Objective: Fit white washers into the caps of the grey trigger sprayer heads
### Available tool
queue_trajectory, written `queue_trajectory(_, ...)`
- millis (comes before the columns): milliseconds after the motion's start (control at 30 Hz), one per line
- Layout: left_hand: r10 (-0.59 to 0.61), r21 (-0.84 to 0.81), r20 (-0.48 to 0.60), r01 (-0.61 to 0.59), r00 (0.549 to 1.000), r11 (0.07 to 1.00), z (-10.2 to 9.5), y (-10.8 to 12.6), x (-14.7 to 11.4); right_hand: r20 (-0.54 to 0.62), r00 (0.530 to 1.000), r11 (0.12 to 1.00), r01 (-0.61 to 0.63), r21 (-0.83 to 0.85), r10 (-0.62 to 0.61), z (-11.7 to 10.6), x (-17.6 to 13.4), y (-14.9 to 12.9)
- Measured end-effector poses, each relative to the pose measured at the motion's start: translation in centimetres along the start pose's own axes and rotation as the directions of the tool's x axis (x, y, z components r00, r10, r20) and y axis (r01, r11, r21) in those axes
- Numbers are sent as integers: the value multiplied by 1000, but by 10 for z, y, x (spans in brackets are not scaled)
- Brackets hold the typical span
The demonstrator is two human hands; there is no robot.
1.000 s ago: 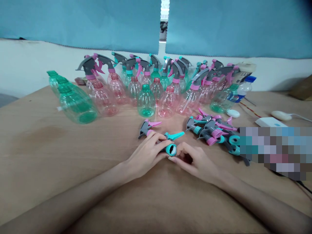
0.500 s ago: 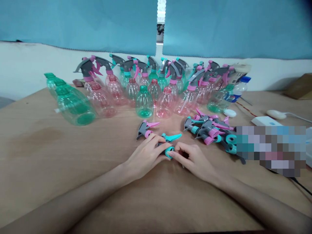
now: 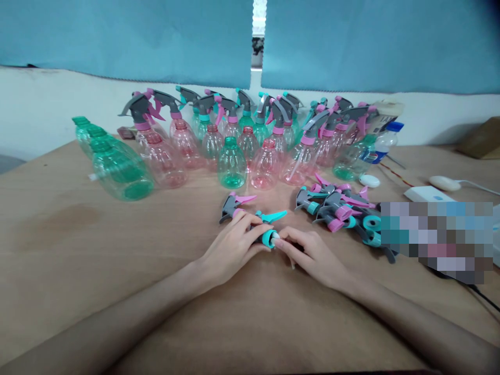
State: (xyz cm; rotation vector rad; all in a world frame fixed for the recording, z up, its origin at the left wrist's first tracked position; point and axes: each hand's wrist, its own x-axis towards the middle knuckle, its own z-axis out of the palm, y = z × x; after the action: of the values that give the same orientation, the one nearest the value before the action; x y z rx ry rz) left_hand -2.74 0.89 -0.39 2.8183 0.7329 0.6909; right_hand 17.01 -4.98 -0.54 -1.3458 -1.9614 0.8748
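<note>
My left hand [image 3: 230,250] is closed around a grey spray trigger head with a teal lever and teal collar [image 3: 269,239], lying on its side just above the table. The collar's open end faces my right hand [image 3: 314,255]. Thumb and fingers of that hand pinch a small white tube piece [image 3: 275,237] at the collar's mouth. A thin pale end pokes out below the right fingers; most of the tube is hidden in the hand. Just beyond my left hand lies another spray head [image 3: 230,206], grey with a pink lever.
Several spray heads [image 3: 332,208] lie piled at the right. Open pink bottles [image 3: 166,166] and green bottles [image 3: 231,169] stand in front of bottles with spray heads fitted. A blue-capped bottle [image 3: 386,139], white puck [image 3: 369,180] and white box [image 3: 427,195] are further right.
The teal-collared spray head has shifted slightly left and turned. The white piece between my right fingers now shows at the collar's mouth.
</note>
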Motion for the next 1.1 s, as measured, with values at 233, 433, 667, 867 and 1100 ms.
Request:
queue_trajectory(233, -26, -52, -55, 23, 998, 998, 1, 0, -2, -17, 1000, 998, -25, 55, 26, 0, -1, 2)
queue_trajectory(433, -22, -94, -81, 14, 996, 995, 1, -2, -4, -12, 1000, 994, -16, 105, 17, -2, -2, 5)
queue_trajectory(667, -13, -89, -90, 5, 996, 996, 2, -2, -3, 5, 1000, 977, -9, 213, 8, -3, -4, 2)
queue_trajectory(867, 57, -86, -78, -64, 995, 994, -1, 2, -1, -16, 1000, 988, -9, 152, 12, -2, -4, 1)
queue_trajectory(1100, 78, -87, -69, -84, 995, 993, 0, 2, -3, -74, 996, 996, -47, 79, 53, 2, -2, -1)
